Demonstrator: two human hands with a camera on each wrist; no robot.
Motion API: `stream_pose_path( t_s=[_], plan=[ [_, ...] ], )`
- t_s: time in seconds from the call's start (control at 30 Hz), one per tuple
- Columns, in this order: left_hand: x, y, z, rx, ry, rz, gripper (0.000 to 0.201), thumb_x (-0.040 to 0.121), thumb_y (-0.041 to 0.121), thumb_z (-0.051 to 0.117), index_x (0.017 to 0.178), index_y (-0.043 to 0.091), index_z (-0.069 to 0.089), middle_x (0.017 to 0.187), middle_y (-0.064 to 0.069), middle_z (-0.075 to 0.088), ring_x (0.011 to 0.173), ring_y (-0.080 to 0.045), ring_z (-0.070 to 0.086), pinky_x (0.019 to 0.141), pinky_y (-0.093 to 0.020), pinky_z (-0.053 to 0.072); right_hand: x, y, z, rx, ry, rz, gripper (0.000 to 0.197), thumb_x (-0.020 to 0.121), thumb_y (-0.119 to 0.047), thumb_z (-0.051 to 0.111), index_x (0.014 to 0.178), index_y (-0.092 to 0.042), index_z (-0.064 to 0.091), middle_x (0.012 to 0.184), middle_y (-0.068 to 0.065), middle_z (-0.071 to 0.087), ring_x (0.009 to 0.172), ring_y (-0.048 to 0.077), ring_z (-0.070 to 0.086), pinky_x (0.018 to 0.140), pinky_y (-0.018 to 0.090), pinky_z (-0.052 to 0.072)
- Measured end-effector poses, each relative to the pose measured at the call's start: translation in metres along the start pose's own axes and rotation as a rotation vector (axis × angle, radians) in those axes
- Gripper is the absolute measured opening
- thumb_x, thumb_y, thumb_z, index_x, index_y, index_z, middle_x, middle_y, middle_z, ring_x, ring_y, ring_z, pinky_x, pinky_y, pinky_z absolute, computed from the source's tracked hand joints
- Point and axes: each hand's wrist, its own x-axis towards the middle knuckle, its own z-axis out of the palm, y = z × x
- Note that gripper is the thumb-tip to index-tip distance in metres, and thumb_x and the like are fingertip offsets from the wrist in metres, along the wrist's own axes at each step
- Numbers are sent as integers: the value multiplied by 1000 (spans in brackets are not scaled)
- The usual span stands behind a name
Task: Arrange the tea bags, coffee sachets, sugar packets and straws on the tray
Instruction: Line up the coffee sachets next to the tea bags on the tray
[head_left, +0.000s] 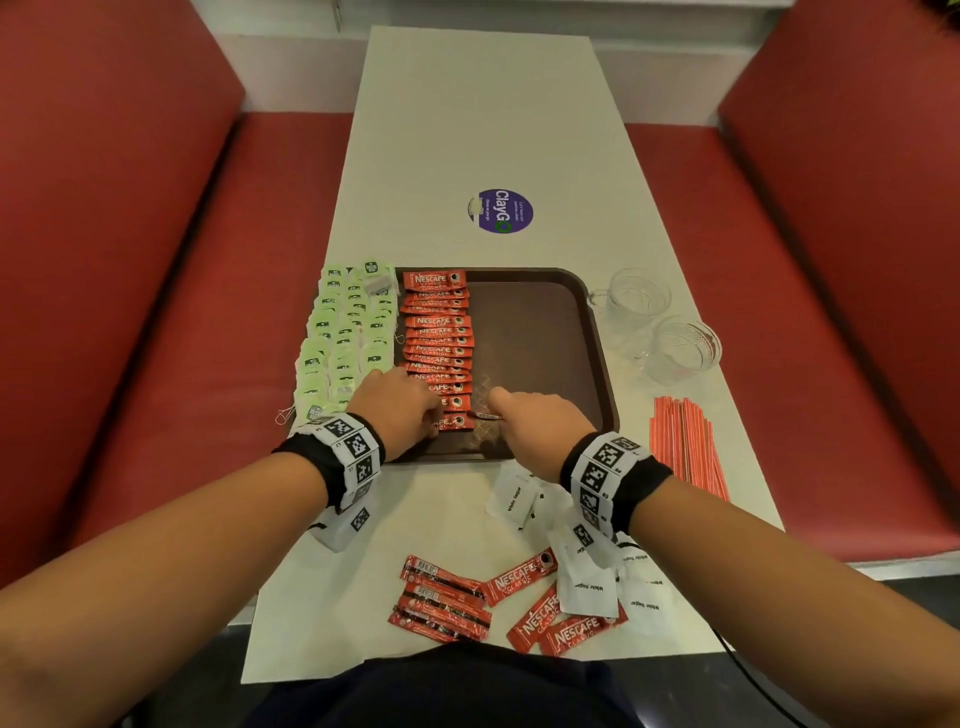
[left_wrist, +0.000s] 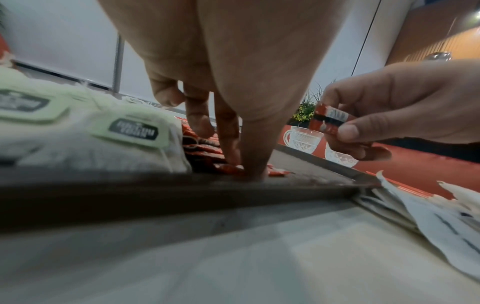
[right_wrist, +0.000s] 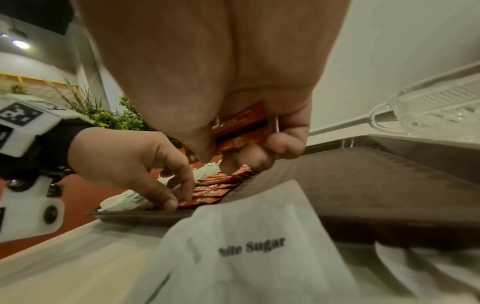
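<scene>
A brown tray (head_left: 545, 338) holds green tea bags (head_left: 343, 338) in its left part and, beside them, a column of red coffee sachets (head_left: 439, 332). My left hand (head_left: 434, 421) is at the near end of that column. Its thumb and index finger pinch the left end of the nearest sachet (head_left: 457, 422), which lies flat on the tray (left_wrist: 311, 170). My right hand (head_left: 498, 410) hovers just right of it and grips a small stack of coffee sachets (left_wrist: 332, 121) (right_wrist: 239, 127). Loose coffee sachets (head_left: 447, 603), white sugar packets (head_left: 587, 571) and red straws (head_left: 685, 447) lie on the table.
Two glass cups (head_left: 636, 296) (head_left: 685, 348) stand right of the tray. A round purple sticker (head_left: 504, 210) is on the table beyond it. Red bench seats (head_left: 156, 312) flank the white table. The tray's right half is bare.
</scene>
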Motion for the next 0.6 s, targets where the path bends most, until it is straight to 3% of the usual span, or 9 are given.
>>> stream_pose_path(
  t_s=[0.1, 0.23, 0.37, 0.47, 0.6],
  plan=[
    [4, 0, -4, 7, 10, -24, 21, 92, 48, 59, 108, 37, 68, 112, 10, 66, 110, -18, 52, 92, -37, 41, 4, -2, 1, -91, 2, -22, 17, 107, -32, 37, 108, -18, 46, 81, -1, 49, 72, 26, 50, 64, 35, 41],
    [7, -2, -7, -30, 44, -14, 26, 90, 52, 60, 109, 37, 67, 110, 9, 66, 108, -18, 52, 94, -40, 43, 10, -5, 2, -89, -27, -18, 24, 107, -33, 37, 109, -12, 49, 92, 8, 61, 82, 32, 60, 68, 38, 45],
    [0, 0, -13, -245, 74, 152, 49, 76, 59, 72, 119, 37, 63, 111, 15, 63, 105, -13, 52, 92, -37, 42, 15, -7, 1, 44, -35, -15, 23, 107, -30, 40, 113, -10, 50, 104, 13, 64, 89, 33, 62, 71, 38, 45],
    [-7, 5, -18, -349, 118, 199, 39, 80, 61, 67, 107, 34, 69, 95, 14, 66, 92, -12, 54, 81, -33, 43, 17, -11, 0, 184, -40, -25, 16, 103, -25, 47, 114, -14, 52, 109, 10, 63, 96, 31, 61, 82, 42, 50],
    [-18, 3, -18, -467, 153, 158, 35, 93, 58, 53, 95, 29, 73, 73, 15, 57, 75, -10, 55, 64, -28, 38, 18, -15, 3, 295, 7, -50, 10, 97, -20, 49, 107, -18, 51, 104, 4, 59, 90, 24, 59, 80, 43, 52]
  ],
)
